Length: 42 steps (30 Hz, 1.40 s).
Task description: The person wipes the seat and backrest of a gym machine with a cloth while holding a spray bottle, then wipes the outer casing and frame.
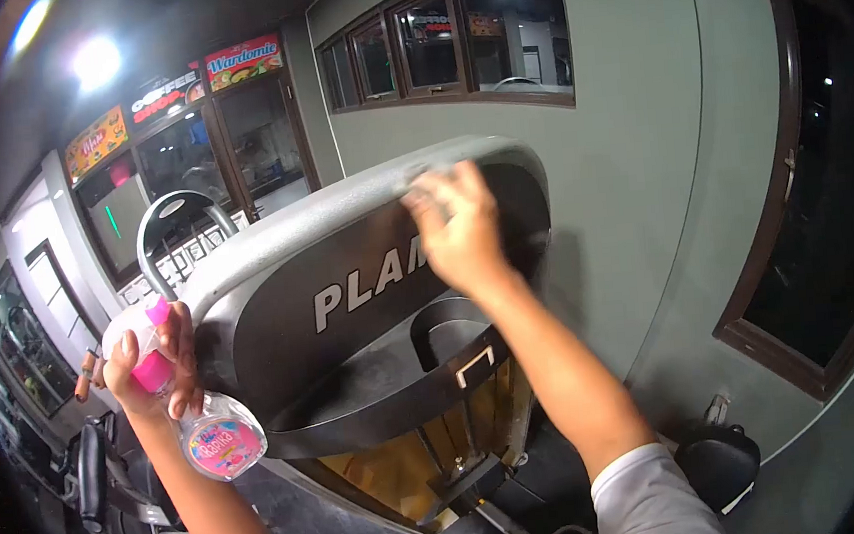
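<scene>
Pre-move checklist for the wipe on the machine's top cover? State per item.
1. Right hand on the gray top edge of the machine: ok.
2. Cloth under the right hand: cannot tell, only a pale scrap shows at the fingertips.
3. Left hand gripping the spray bottle: ok.
4. Bottle nozzle aimed at the machine: not ok, the bottle hangs bottom toward the camera.
5. Black panel wet or dry: cannot tell.

Left hand (pixel 154 364) raised, fingers curled closed; right hand (pixel 459 226) outstretched, pressed palm-down, arm extended.
</scene>
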Tool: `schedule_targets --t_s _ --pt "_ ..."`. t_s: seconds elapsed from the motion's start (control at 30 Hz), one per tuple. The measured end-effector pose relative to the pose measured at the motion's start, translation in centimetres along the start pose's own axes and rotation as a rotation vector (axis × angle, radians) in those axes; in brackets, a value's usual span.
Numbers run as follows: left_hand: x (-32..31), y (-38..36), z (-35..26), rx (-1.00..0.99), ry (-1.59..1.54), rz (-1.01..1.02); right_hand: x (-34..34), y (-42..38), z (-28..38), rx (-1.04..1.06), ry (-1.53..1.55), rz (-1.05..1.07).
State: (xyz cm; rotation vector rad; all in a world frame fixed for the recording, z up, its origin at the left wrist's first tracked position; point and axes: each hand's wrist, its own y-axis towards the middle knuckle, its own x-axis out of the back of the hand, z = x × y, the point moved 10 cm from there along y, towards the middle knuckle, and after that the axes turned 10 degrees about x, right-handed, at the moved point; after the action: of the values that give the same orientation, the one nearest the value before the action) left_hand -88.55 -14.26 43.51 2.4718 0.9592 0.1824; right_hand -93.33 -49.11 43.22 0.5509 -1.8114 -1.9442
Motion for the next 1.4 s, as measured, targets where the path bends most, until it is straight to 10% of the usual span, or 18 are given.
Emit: schedule_targets --t_s 0.6,0.73,0.9,1.1,1.4 --pt "-0.6 2.2 0.6 0.038 -0.184 0.493 3.8 -0.1 -7.7 0.024 -0.152 0.001" --pt "-1.6 3.6 0.4 0.096 -0.122 0.375 6.5 0.8 -11.4 -0.211 -0.337 -0.008" --pt "-2.8 5.7 0.0 0.181 -0.006 0.431 3.2 0.5 -4.8 -0.024 -0.126 0.020" --pt "-3.4 7.1 -1.0 0.087 0.128 0.333 7.9 -0.1 -14.3 -0.265 -0.194 -0.081" --pt "-3.4 10.7 -0.1 0.027 0.212 0.363 4.6 -0.2 -9.1 -0.053 -0.147 -0.022"
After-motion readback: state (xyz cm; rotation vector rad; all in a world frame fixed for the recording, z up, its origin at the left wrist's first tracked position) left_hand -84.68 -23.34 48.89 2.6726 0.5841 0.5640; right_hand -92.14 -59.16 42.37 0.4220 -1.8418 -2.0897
